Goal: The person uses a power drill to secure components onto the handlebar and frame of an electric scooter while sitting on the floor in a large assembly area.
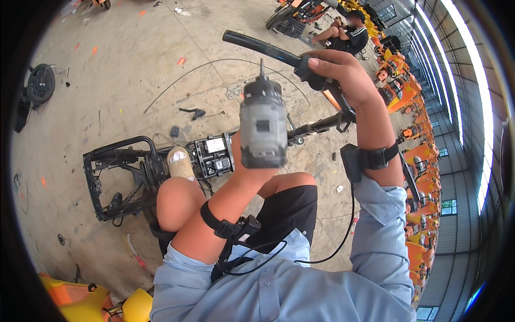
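In front of me a grey and black cordless drill [263, 123] points away, its thin bit [262, 67] upward in the picture. My left hand [236, 144] is closed on it from below; the drill's body hides most of the fingers. At the upper right my right hand [343, 72] is wrapped round a black handlebar [263, 45], thumb by a dark collar on the tube. The bar joins a stripped black scooter frame [115, 145] lying across the floor, with a silver-and-black electronics box [215, 153] in its middle. The bit touches nothing.
My sandalled foot [181, 163] is by the frame. A brake lever [196, 113], a small chain [234, 93] and a wheel [41, 83] lie on the concrete. A person [351, 35] sits at the back right. Rows of orange scooters [424, 188] line the right side; yellow panels [80, 303] lie lower left.
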A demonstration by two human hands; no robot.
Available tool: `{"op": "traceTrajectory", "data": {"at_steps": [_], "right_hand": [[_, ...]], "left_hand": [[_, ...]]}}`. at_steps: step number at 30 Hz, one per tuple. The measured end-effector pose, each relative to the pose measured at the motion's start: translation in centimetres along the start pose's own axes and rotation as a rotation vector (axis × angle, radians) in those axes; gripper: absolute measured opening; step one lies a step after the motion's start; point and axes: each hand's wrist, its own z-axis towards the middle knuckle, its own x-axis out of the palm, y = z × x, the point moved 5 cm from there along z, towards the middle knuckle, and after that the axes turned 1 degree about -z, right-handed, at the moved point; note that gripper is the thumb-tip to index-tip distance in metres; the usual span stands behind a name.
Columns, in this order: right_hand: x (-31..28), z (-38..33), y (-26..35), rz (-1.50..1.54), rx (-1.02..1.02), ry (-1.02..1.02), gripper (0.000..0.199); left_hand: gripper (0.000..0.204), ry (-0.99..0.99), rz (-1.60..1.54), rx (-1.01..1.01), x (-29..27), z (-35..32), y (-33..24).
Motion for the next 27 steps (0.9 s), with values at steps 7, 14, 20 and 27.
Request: {"op": "traceTrajectory", "data": {"at_steps": [7,14,20,27], "right_hand": [[0.4,0.6,0.0,0.068,-0.018,0.004,0.05],[0.4,0.0,0.2,-0.129,-0.131,-0.087,0.05],[-0.1,0.3,-0.9,0.07,-0.088,-0.125,0.055],[-0.7,0.0,-1.6,0.206,-0.009,-0.084,0.064]], "left_hand": [[0.015,0.058,0.07,0.052,-0.5,1.4,0.0],[0.03,0.273,0.095,0.178,0.6,-0.3,1.7],[0.031,0.407,-0.275,-0.307,2.1,-1.3,4.1],[0.049,0.348,0.042,-0.081,4.6,-0.7,-0.4]]}}
